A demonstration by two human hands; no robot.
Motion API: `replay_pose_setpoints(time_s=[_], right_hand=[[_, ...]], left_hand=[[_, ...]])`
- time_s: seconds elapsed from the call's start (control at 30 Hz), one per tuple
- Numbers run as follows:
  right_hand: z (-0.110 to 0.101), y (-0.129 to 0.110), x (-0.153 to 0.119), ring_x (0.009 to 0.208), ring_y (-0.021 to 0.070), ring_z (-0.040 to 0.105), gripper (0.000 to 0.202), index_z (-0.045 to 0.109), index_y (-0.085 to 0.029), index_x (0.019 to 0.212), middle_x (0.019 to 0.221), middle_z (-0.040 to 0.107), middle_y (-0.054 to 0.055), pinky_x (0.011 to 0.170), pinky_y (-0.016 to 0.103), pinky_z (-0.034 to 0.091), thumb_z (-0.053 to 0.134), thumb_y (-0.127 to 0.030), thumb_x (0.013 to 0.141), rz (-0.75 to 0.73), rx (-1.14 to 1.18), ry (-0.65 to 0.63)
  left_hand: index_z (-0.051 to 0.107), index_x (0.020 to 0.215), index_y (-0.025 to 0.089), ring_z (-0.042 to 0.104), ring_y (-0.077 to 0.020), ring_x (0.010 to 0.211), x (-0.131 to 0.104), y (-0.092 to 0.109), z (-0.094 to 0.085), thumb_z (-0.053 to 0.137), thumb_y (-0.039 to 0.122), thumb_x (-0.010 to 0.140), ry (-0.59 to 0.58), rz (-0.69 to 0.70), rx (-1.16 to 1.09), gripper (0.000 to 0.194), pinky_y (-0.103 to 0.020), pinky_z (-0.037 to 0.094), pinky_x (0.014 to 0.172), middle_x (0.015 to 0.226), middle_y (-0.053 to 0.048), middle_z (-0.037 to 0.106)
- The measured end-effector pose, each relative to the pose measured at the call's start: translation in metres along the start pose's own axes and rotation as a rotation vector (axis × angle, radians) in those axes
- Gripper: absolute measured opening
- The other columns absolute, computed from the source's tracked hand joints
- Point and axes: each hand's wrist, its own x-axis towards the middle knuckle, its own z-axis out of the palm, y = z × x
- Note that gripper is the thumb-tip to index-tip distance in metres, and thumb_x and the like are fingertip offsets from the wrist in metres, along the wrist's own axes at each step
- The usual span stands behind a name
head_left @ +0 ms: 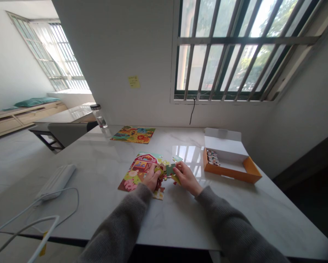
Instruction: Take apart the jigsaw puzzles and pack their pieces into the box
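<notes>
A partly assembled jigsaw puzzle (pixel 138 170) with a red barn and pink pigs lies on the white marbled table. Over its right side, my left hand (pixel 152 178) is closed on several puzzle pieces (pixel 160 170), some yellow and brown. My right hand (pixel 186 178) pinches a green puzzle piece (pixel 170 169) just right of the left hand's pieces. A yellowish piece shows under my right fingers. One light green piece (pixel 177 158) lies beyond my right hand. Whether the pieces in the two hands touch is too small to tell.
A colourful animal picture sheet (pixel 133 134) lies farther back, near a clear bottle (pixel 99 117). An open orange box (pixel 232 173) at the right holds stacked pieces (pixel 213 157). On the left are a white power strip (pixel 57 180) and looping cables (pixel 77 201).
</notes>
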Motion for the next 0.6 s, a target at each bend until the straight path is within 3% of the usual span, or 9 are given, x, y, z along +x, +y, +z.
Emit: replay_pose_setpoints(time_s=[0.13, 0.37, 0.6], right_hand=[[0.004, -0.008, 0.000, 0.053, 0.0139, 0.060, 0.041, 0.045, -0.024, 0.085, 0.071, 0.060, -0.005, 0.039, 0.026, 0.052, 0.068, -0.057, 0.076, 0.043, 0.108, 0.053], [0.012, -0.002, 0.001, 0.047, 0.0115, 0.054, 0.038, 0.049, -0.023, 0.080, 0.064, 0.051, -0.007, 0.036, 0.026, 0.051, 0.070, -0.054, 0.075, 0.037, 0.081, 0.131], [0.008, 0.003, -0.002, 0.047, 0.0119, 0.051, 0.036, 0.051, -0.023, 0.078, 0.059, 0.054, -0.005, 0.039, 0.023, 0.045, 0.068, -0.054, 0.078, -0.037, -0.107, 0.049]], left_hand=[[0.045, 0.104, 0.020, 0.054, -0.0121, 0.050, -0.001, 0.002, 0.005, 0.049, 0.038, 0.085, 0.038, 0.080, 0.115, 0.027, -0.023, 0.042, 0.049, 0.070, 0.002, 0.058], [0.038, 0.111, 0.023, 0.050, -0.0120, 0.050, -0.012, 0.007, 0.023, 0.043, 0.037, 0.086, 0.028, -0.068, -0.059, 0.029, -0.017, 0.038, 0.039, 0.066, 0.005, 0.053], [0.033, 0.108, 0.022, 0.048, -0.0110, 0.047, -0.009, 0.010, 0.014, 0.053, 0.037, 0.079, 0.014, 0.096, -0.069, 0.039, -0.020, 0.039, 0.044, 0.061, 0.009, 0.050]])
